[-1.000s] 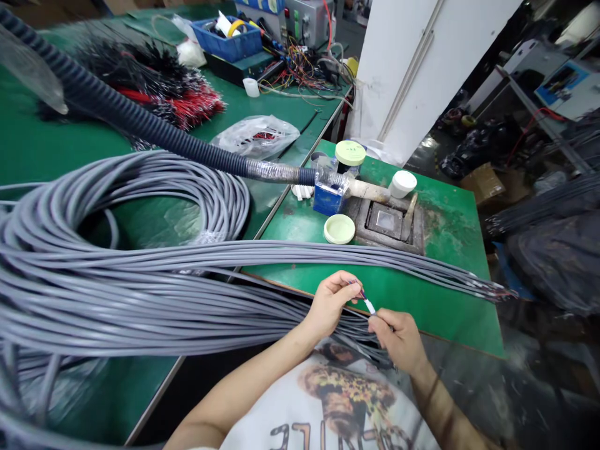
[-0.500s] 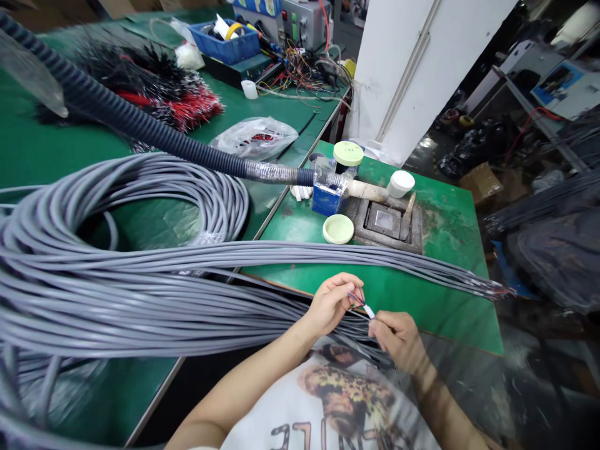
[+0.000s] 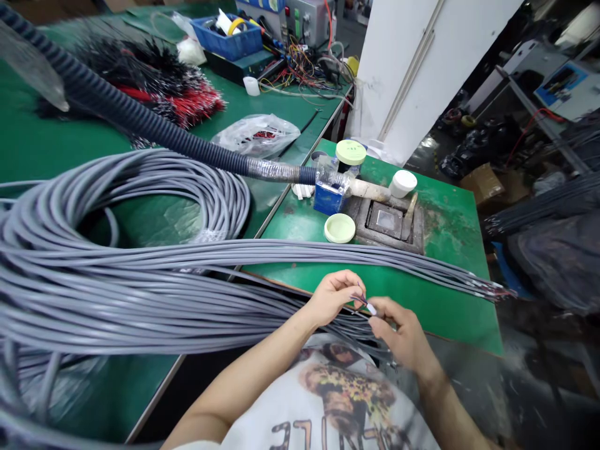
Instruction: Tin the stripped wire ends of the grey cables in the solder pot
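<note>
Both hands have drawn closer together since the earlier frames, and the thin coloured wires that showed between them are now mostly hidden behind the fingers. Left hand is curled, its thumb and fingertips pinched on the end of a grey cable, holding the end up off the bundle so it can be worked on. Right hand is likewise closed to a pinch, gripping a small white connector right against the left fingertips, so the two pieces meet in the gap between the hands. Below them the cable bundle runs from a large coil across the person's lap, over the edge of the green table. Farther back on the table sit a metal block, a pale green lid and a blue box, well apart from the hands.
</note>
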Demonstrator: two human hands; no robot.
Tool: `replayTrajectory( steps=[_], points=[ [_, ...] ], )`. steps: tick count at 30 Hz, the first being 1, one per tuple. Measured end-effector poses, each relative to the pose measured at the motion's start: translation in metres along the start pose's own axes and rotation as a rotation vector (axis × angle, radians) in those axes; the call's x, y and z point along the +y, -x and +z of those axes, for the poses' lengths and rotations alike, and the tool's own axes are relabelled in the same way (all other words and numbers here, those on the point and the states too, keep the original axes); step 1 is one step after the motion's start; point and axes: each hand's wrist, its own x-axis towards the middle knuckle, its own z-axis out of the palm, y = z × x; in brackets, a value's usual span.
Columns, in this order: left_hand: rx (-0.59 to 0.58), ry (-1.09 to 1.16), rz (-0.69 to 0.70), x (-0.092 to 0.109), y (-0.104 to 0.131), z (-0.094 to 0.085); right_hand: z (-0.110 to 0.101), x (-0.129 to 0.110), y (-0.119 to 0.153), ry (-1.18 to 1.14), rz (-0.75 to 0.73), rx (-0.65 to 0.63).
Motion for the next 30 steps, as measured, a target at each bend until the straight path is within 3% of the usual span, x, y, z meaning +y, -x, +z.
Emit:
replayTrajectory(
  steps=[7, 9, 13, 17, 21, 23, 26, 30],
  points=[
    [0.138, 0.228, -0.063, -0.013, 0.001, 0.022, 0.015, -0.005, -0.019, 0.182, -0.177, 0.402],
    [0.153, 0.277, -0.031, -0.013, 0.001, 0.026, 0.014, -0.008, -0.025, 0.224, -0.233, 0.441],
    [0.239, 0.222, 0.057, -0.008, -0.002, 0.022, 0.0, -0.019, -0.044, 0.277, -0.331, 0.369],
    [0.313, -0.217, 0.191, 0.001, -0.001, 0.006, -0.024, -0.028, -0.087, 0.303, -0.417, 0.303],
    [0.236, -0.864, 0.312, 0.002, 0.003, -0.013, -0.04, -0.028, -0.149, 0.352, -0.362, 0.205],
    [0.168, -1.069, 0.364, -0.001, 0.004, -0.018, -0.04, -0.025, -0.176, 0.417, -0.325, 0.138],
    [0.109, -1.195, 0.41, -0.005, 0.004, -0.022, -0.034, -0.021, -0.203, 0.569, -0.254, 0.055],
    [0.099, -1.238, 0.422, -0.006, 0.003, -0.023, -0.025, -0.017, -0.216, 0.779, -0.144, -0.003]
  ],
)
